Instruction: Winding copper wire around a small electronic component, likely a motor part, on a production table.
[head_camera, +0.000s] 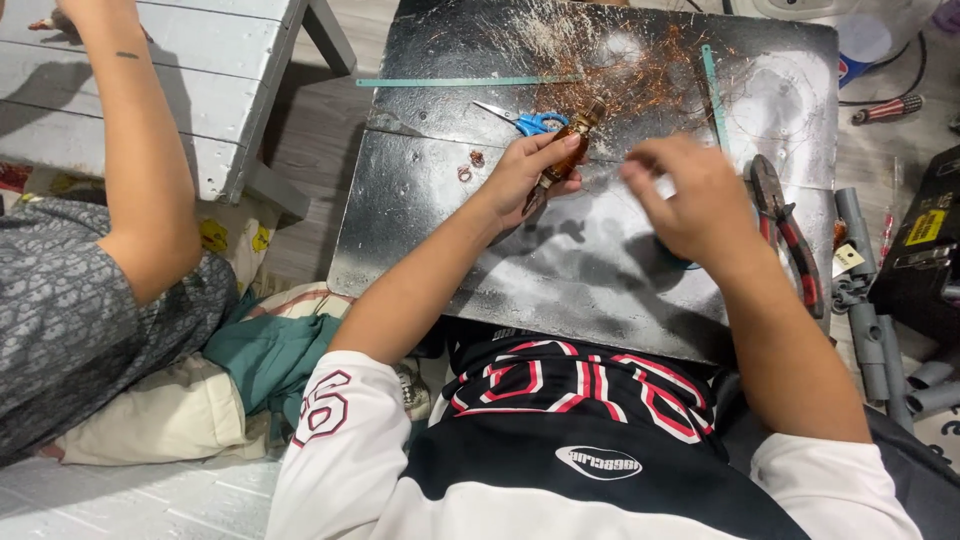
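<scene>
Nearest the camera, the left hand (525, 170) is closed around a copper-wound coil (566, 150) above the dark board (420, 220). Blurred, the right hand (690, 200) appears pinched, seemingly on fine wire; winding is judged underway, requiring steady tension.

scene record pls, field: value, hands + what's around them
surface: dark metal sheet used as a work board
left hand: left hand grips a copper wire coil, held just above the sheet
right hand: right hand raised over the sheet, motion-blurred; cannot tell whether it pinches anything
wire: loose copper wire tangle at the sheet's far side
tools: blue-handled scissors beside the coil; red-handled pliers by the right hand
right edge: grey plastic pipe pieces
other person: arm at left, leaning on a white bench
</scene>
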